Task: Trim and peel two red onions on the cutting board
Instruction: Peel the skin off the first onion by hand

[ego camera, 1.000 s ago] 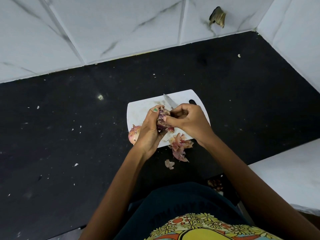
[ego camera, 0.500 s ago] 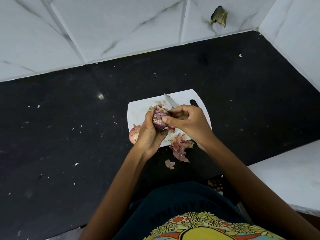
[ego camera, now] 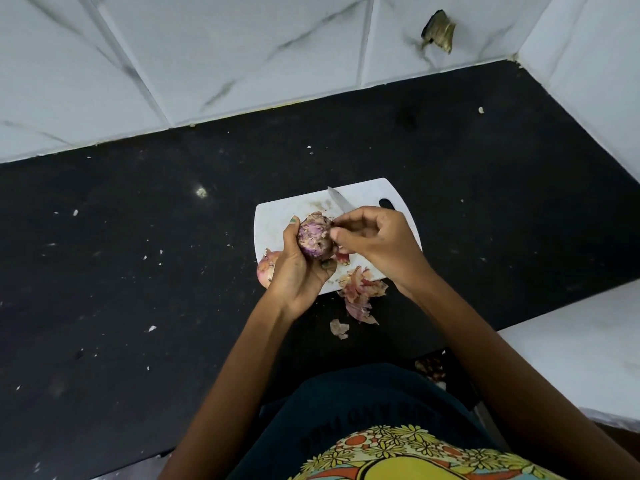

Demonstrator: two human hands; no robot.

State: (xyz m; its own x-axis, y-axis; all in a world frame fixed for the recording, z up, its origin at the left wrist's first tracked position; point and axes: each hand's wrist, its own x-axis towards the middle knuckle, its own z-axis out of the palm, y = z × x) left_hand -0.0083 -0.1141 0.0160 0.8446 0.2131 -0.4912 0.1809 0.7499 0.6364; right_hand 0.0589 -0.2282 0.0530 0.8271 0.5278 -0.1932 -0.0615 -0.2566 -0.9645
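While the left hand (ego camera: pixel 298 268) cups the half-peeled onion (ego camera: pixel 314 241) above the cutting board (ego camera: pixel 277 220), the right hand (ego camera: pixel 374 244) pinches skin at its top, likely stripping it. Second onion (ego camera: pixel 266 268) sits behind the left hand; knife (ego camera: pixel 338 199) beyond the right's fingers; peels (ego camera: pixel 360 292) below.

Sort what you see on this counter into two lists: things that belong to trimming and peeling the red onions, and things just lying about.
Belongs to the job:
- onion in the left hand
- left hand
- right hand
- second onion, skin on
- knife
- white cutting board

Lying about:
- peeled skins
- pale crumbs on the black counter
- brown scrap on the wall tile
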